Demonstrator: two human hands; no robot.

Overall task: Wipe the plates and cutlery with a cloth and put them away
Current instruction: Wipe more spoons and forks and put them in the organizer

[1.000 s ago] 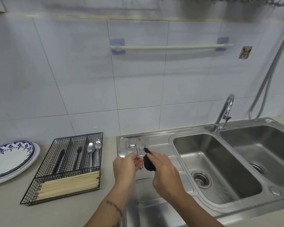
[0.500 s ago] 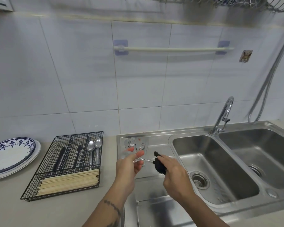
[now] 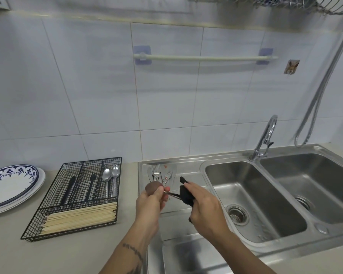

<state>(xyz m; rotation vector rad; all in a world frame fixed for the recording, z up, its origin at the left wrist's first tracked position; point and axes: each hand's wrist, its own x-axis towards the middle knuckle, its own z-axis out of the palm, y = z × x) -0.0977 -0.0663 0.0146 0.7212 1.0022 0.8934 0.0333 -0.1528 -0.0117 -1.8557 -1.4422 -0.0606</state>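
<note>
Two hands are at work: the left hand (image 3: 150,202) and the right hand (image 3: 203,206). One spoon (image 3: 153,188) and one black cloth (image 3: 185,194) sit between them. Two spoons (image 3: 111,176) and two black-handled pieces (image 3: 81,186) lie in the one wire tray (image 3: 48,224), beside one bundle of chopsticks (image 3: 79,217). Two stacked plates (image 3: 10,184) rest on the table. Two sink basins (image 3: 251,194), one tap (image 3: 265,139). The forks (image 3: 162,175) on the drainer overlap too much to count.

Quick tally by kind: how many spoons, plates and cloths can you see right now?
Spoons: 3. One held in the left hand, the held spoon, plus two spoons in the wire cutlery tray, at and.
Plates: 2, stacked, top plate.
Cloths: 1, the black cloth in the right hand.
Total: 6. Forks on the drainboard overlap, so they are not counted.
</note>
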